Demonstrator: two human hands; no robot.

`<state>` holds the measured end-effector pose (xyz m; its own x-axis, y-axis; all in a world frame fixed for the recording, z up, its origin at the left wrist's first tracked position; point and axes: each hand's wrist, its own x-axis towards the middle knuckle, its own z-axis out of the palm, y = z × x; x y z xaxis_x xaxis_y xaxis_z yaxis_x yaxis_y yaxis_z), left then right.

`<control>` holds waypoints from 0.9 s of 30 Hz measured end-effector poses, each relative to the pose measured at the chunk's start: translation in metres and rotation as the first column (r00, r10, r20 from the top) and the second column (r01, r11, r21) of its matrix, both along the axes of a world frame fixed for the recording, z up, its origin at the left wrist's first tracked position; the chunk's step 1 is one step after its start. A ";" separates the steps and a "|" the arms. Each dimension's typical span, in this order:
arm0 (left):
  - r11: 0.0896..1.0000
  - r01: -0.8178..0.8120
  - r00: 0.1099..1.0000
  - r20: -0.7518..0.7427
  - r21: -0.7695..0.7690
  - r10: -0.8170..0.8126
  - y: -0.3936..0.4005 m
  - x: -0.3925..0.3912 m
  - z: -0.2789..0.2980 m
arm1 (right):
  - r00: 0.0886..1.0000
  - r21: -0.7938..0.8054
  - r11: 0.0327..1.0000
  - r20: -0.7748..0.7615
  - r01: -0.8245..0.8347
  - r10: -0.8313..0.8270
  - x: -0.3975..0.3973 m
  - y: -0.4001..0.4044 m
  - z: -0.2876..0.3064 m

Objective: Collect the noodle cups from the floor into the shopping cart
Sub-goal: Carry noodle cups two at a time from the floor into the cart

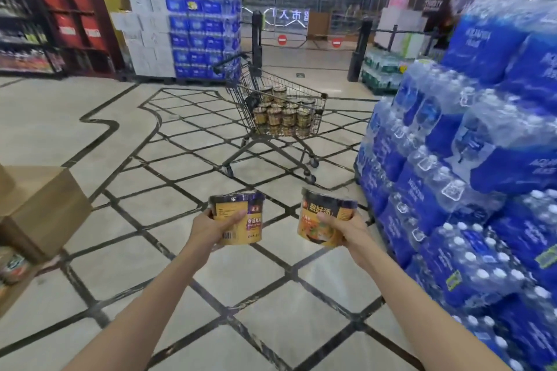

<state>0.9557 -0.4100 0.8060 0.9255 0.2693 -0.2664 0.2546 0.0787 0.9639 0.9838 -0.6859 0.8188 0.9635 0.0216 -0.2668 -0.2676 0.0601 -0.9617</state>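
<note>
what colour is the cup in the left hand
The noodle cup in the left hand is yellow with a purple panel, seen in the head view.

Two held noodle cups (238,218) (327,221), upright

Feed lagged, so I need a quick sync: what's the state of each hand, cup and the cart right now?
Left hand: grips a noodle cup.
Left noodle cup: held upright, off the floor.
Right hand: grips a noodle cup.
Right noodle cup: held, tilted slightly.
Shopping cart: standing ahead, already holding many stacked cups.
</note>
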 end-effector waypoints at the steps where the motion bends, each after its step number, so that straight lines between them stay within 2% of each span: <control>1: 1.000 0.000 1.000 0.004 0.002 0.000 0.004 0.024 -0.001 | 1.000 0.005 1.000 0.001 0.007 -0.007 0.024 0.003 0.000; 7: 1.000 -0.004 1.000 0.014 -0.021 0.004 0.039 0.187 -0.011 | 0.998 0.008 0.998 0.032 0.058 -0.058 0.180 0.023 -0.010; 17: 0.998 0.062 0.998 0.013 -0.032 -0.061 0.067 0.452 0.018 | 0.991 0.012 0.992 0.033 0.128 -0.128 0.414 0.053 0.006; 27: 0.996 0.090 0.995 -0.032 -0.011 -0.090 0.066 0.689 -0.011 | 0.983 0.026 0.987 0.084 0.160 -0.161 0.659 0.051 -0.019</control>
